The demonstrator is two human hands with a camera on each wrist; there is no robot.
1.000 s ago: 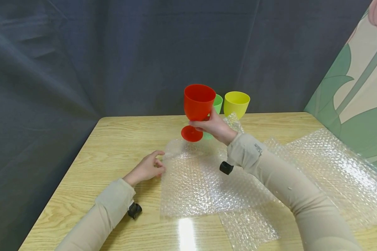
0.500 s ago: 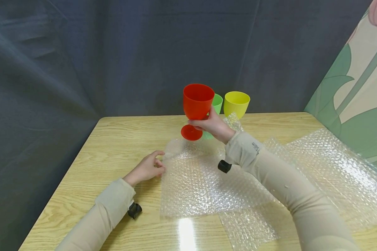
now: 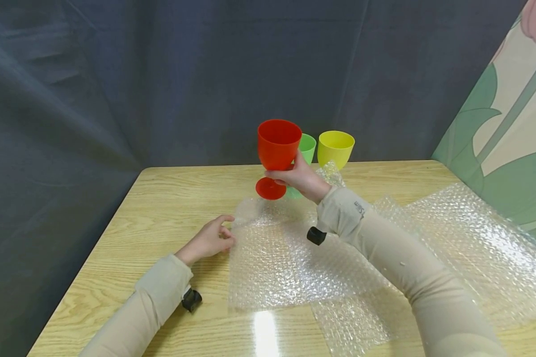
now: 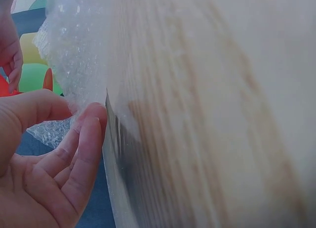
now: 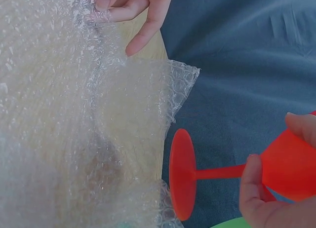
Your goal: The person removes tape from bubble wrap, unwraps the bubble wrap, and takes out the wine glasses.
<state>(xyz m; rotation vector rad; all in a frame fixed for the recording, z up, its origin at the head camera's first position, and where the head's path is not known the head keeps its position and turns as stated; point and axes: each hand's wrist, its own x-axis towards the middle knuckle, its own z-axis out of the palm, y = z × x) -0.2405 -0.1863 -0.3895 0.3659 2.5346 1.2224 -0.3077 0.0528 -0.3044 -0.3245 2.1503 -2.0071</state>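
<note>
My right hand [image 3: 301,177] grips a red plastic goblet [image 3: 279,146] just below its bowl. The goblet is upright, its round foot raised above the far end of a bubble wrap sheet [image 3: 268,263]. In the right wrist view, the goblet's stem [image 5: 219,172] and foot stick out past the fingers. My left hand [image 3: 209,239] is at the sheet's left edge, thumb and a bent finger pinching the wrap while another finger points outward. The left wrist view shows the left fingertips [image 4: 96,109] right at this edge.
Behind the red goblet stands a green goblet [image 3: 307,148], partly hidden. A yellow goblet [image 3: 336,148] is to its right, bubble wrap overlapping its lower part. More bubble wrap [image 3: 482,253] spreads over the right of the wooden table [image 3: 174,193]. A dark curtain [image 3: 232,79] hangs behind.
My right hand has shifted slightly left with the red goblet, showing a little more of the green goblet. My left hand and the bubble wrap stay where they were.
</note>
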